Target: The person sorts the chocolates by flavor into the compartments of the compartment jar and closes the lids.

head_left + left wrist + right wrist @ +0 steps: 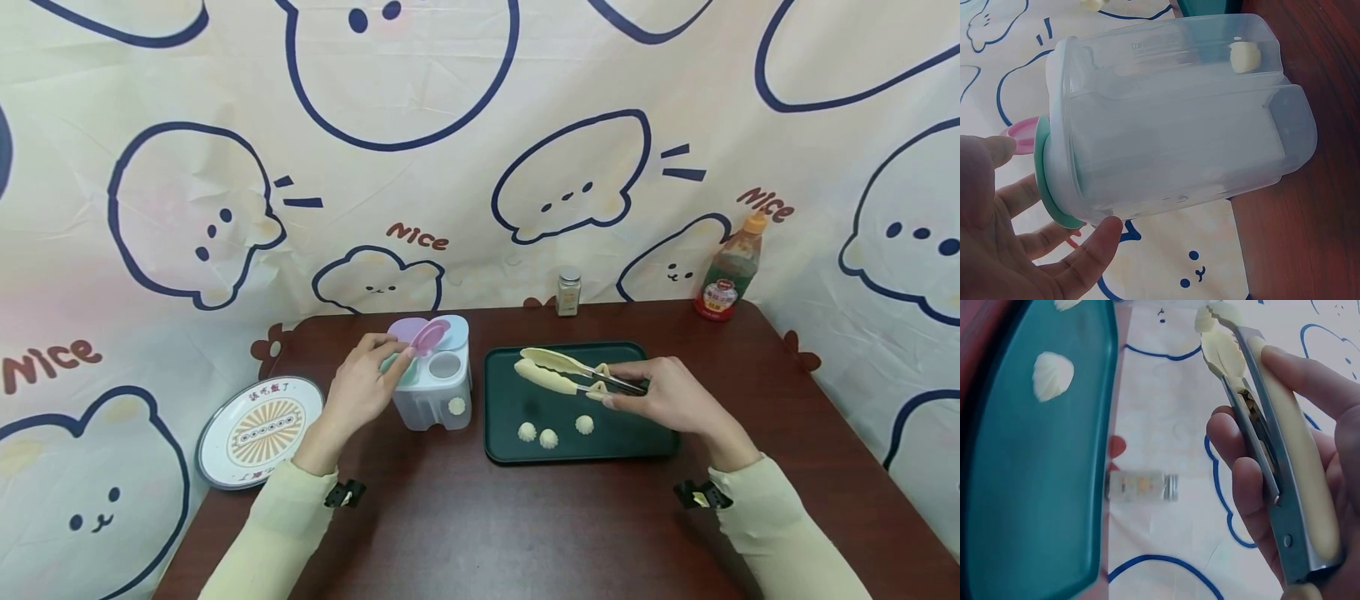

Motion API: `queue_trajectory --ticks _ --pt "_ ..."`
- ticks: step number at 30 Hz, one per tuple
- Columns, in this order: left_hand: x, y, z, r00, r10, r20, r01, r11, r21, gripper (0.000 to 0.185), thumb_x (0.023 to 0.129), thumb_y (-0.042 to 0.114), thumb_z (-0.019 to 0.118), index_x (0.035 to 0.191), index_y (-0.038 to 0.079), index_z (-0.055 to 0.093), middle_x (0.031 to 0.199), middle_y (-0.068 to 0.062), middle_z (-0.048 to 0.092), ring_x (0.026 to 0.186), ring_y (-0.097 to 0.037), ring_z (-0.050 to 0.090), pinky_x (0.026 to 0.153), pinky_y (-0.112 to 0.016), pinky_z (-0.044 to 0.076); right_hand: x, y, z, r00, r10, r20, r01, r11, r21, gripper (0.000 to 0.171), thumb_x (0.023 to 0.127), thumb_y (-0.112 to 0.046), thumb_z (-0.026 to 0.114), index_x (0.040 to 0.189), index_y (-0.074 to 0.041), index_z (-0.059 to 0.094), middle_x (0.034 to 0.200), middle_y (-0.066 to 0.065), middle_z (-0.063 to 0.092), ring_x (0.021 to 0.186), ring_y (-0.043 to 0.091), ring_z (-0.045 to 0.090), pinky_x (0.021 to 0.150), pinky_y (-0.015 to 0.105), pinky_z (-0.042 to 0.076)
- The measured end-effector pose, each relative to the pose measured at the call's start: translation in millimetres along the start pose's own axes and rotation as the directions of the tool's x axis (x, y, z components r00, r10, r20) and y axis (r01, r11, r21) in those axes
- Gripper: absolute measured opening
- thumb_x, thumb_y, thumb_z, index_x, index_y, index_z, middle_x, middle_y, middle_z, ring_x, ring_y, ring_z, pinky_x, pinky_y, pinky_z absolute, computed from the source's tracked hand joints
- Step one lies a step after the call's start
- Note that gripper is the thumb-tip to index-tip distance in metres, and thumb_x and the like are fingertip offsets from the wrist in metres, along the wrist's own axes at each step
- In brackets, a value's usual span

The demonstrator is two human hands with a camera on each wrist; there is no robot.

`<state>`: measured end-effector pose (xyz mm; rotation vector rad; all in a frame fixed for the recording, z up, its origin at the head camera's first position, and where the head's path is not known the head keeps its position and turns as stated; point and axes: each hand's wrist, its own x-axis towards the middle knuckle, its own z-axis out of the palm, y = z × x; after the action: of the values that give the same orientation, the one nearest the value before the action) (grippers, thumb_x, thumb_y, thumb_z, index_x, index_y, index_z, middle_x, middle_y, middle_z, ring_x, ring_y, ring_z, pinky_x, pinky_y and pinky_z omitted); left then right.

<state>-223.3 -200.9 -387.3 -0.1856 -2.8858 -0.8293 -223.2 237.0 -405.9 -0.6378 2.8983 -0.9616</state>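
Note:
My left hand [363,383] is over a clear storage box [431,408] with several coloured lids. Its thumb touches the raised pink lid [430,337], while the other fingers spread beside the green lid [1060,194]. The front right opening is uncovered, and a small white piece [1245,57] lies at the box's bottom. My right hand [660,387] grips cream-coloured tongs [555,372] above a dark green tray [498,417]. The tongs' tips are apart in the head view, with nothing visible between them. Three ridged white pieces, one of them a dumpling-like lump [584,425], lie on the tray.
A white patterned plate [296,392] stands left of the box. Behind the tray is a small glass jar [568,292] with a silver cap. A sauce bottle [727,271] with an orange cap stands at the table's back right corner, near the cartoon-print cloth.

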Motion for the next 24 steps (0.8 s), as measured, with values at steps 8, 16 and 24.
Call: queue_trajectory --ticks 8,16,24 --pt "0.1 0.9 -0.9 1.000 -0.010 0.009 0.010 1.000 0.008 0.061 0.101 0.059 0.039 0.135 0.013 0.061 0.148 -0.014 0.047 0.134 -0.039 0.046 0.106 -0.066 0.041 9 -20 3 0.999 -0.030 -0.024 0.030 1.000 -0.002 0.052 0.083 -0.040 0.080 0.125 -0.011 0.071 0.113 0.007 0.076 0.077 0.015 0.057 0.052 0.026 0.038" --pt "-0.1 1.2 -0.8 1.000 -0.021 0.015 0.021 1.000 0.007 0.061 0.101 0.060 0.039 0.136 0.015 0.061 0.148 -0.013 0.047 0.134 -0.039 0.046 0.106 -0.067 0.041 21 -37 9 0.997 -0.069 -0.037 0.071 0.996 0.046 0.052 0.084 -0.040 0.080 0.127 -0.014 0.069 0.104 0.005 0.077 0.067 0.016 0.054 0.051 0.026 0.035" --pt "-0.9 0.9 -0.1 1.000 -0.020 0.012 0.020 1.000 0.008 0.061 0.101 0.060 0.039 0.136 0.015 0.061 0.147 -0.013 0.047 0.133 -0.038 0.047 0.105 -0.066 0.042 29 -58 18 0.992 -0.117 -0.047 0.119 0.991 0.053 0.049 0.084 -0.037 0.080 0.127 -0.017 0.070 0.103 0.003 0.078 0.068 0.012 0.057 0.054 0.025 0.038"
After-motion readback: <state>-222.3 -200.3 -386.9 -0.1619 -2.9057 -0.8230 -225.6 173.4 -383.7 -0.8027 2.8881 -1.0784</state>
